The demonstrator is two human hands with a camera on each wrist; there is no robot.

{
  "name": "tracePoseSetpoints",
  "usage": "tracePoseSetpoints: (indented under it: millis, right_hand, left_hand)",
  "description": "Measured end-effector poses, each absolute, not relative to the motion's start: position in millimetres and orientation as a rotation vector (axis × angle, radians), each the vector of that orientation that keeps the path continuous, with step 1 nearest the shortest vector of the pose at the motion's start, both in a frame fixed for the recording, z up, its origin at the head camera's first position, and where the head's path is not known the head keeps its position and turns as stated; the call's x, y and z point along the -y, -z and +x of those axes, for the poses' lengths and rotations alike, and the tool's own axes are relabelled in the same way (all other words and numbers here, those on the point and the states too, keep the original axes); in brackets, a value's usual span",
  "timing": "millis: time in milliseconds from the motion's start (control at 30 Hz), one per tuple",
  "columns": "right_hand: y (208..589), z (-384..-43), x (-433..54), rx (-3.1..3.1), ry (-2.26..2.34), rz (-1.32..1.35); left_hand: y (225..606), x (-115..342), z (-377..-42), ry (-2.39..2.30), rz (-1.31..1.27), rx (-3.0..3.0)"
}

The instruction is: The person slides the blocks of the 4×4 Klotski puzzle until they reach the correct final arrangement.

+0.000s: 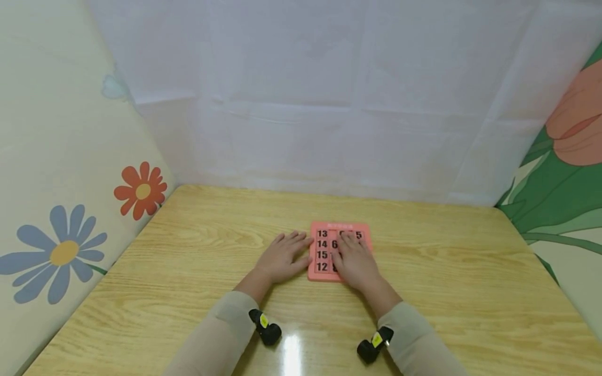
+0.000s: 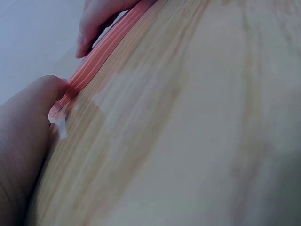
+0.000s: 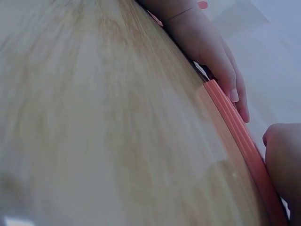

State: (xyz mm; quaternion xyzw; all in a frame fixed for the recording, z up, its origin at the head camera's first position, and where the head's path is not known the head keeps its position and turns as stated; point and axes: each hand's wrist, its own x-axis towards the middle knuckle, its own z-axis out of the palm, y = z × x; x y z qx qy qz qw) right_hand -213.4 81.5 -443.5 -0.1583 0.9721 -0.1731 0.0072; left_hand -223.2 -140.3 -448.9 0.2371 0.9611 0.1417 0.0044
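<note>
A pink number slide puzzle (image 1: 322, 256) lies flat on the wooden table, with black numbers such as 13, 14, 15 and 12 showing down its left side. My right hand (image 1: 356, 262) rests over its right half, fingers stretched across the tiles, hiding several of them. Along the left edge, my left hand (image 1: 282, 257) lies on the table with its thumb and fingertips at the frame. In the left wrist view the left thumb (image 2: 47, 92) meets the ridged pink side. From the right wrist, the left fingers (image 3: 225, 77) appear beside the frame's corner.
The wooden table (image 1: 188, 219) reaches back to a white cloth (image 1: 301, 104). Flower-painted walls (image 1: 33, 130) stand at the left and right. Each sleeve carries a small black wrist camera (image 1: 269, 333).
</note>
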Motion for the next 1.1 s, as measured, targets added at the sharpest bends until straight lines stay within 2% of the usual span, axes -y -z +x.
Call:
tracePoseSetpoints:
  millis: [1100]
  right_hand:
    - [443.5, -215.6, -67.5, -3.002, 0.496, -0.549]
  left_hand:
    - [450.1, 140.5, -224.1, -0.467, 0.759, -3.010]
